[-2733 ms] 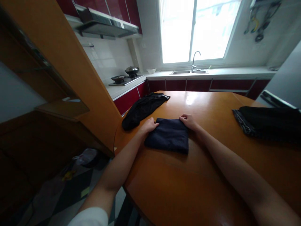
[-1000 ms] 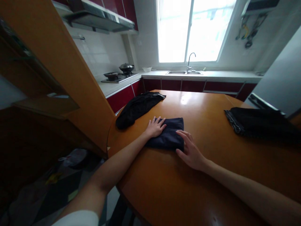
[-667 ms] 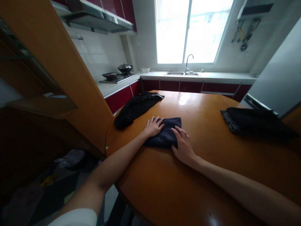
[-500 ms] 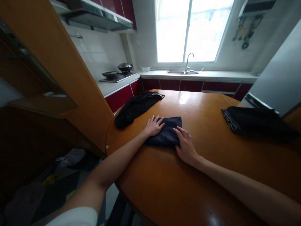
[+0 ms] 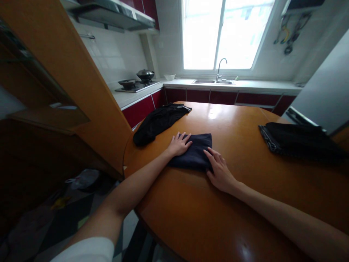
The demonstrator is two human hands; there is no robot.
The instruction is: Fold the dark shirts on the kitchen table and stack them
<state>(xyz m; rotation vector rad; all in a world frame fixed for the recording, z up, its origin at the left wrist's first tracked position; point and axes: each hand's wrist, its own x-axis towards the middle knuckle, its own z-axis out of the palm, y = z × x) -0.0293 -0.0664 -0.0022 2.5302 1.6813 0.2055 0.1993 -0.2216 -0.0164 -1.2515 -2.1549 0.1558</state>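
Observation:
A dark navy garment (image 5: 195, 151), folded into a compact rectangle, lies flat on the wooden table (image 5: 174, 200) in front of me; its exact kind I cannot make out. My left hand (image 5: 178, 146) rests on its left part, fingers spread and palm down. At the garment's right edge is my right hand (image 5: 219, 171), its fingers loosely apart, fingertips touching the cloth and thumb near the lower right corner. Neither hand grips the cloth.
A crumpled black garment (image 5: 160, 122) lies at the table's far left. On the right side sits a folded black garment (image 5: 294, 140). Behind the table run a counter with a sink (image 5: 212, 82) and a stove (image 5: 137, 86). A wooden cabinet (image 5: 100, 91) stands close on the left.
The whole view has shifted slightly. My right hand has eased a little to the right and down along the garment's edge; my left hand stays in place on the cloth.

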